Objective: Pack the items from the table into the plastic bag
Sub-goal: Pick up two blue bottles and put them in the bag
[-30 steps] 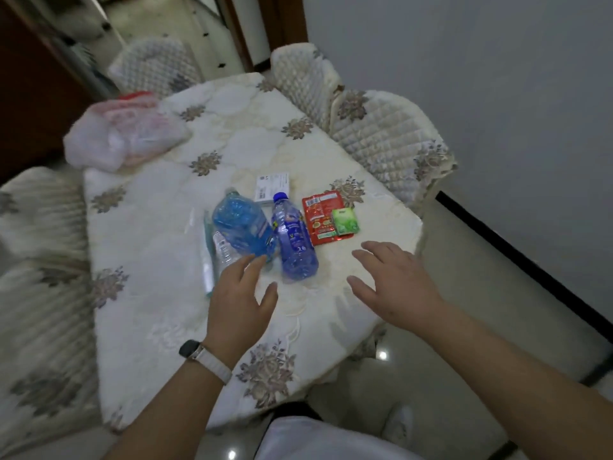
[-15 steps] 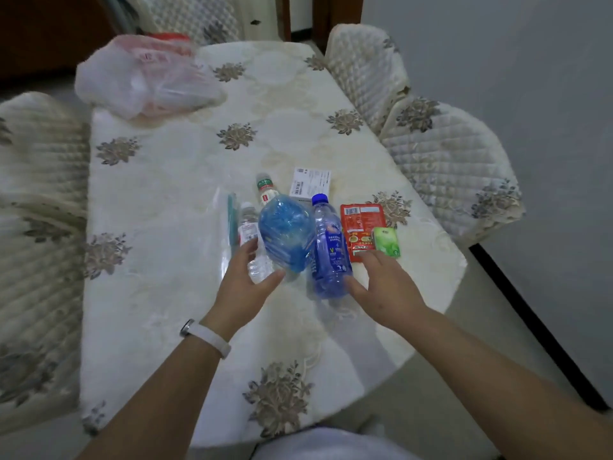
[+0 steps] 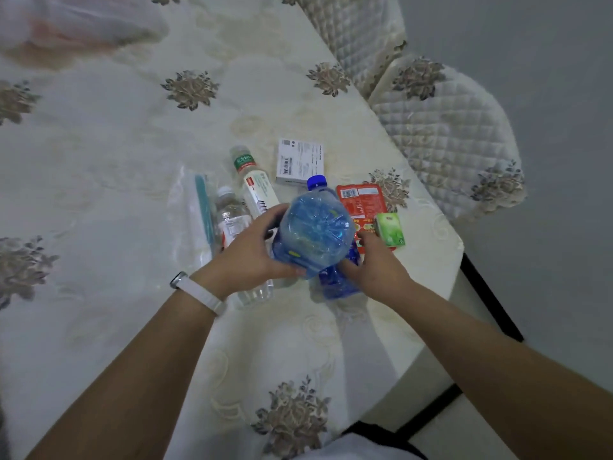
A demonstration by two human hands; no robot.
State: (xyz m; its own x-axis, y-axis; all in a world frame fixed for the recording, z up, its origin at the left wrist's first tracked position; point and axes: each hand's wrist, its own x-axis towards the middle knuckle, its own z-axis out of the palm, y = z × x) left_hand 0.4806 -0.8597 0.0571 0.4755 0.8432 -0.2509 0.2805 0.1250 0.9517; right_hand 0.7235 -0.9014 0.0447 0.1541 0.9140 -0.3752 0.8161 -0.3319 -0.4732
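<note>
Left hand (image 3: 247, 257) clamped on the big jug (image 3: 311, 235), raised bottom-up over the tabletop (image 3: 109, 154), right hand (image 3: 371, 263) closing on the blue bottle (image 3: 335, 282) (grip unclear); best steadied before carrying toward the far bag (image 3: 76, 23)

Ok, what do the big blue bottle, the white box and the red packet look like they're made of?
Big blue bottle: thin, clear, blue-tinted plastic; you see through it and its base is ribbed. White box: likely matte printed cardboard, with crisp folded edges and a barcode. Red packet: probably glossy plastic or foil film, flat with a printed surface.
</note>
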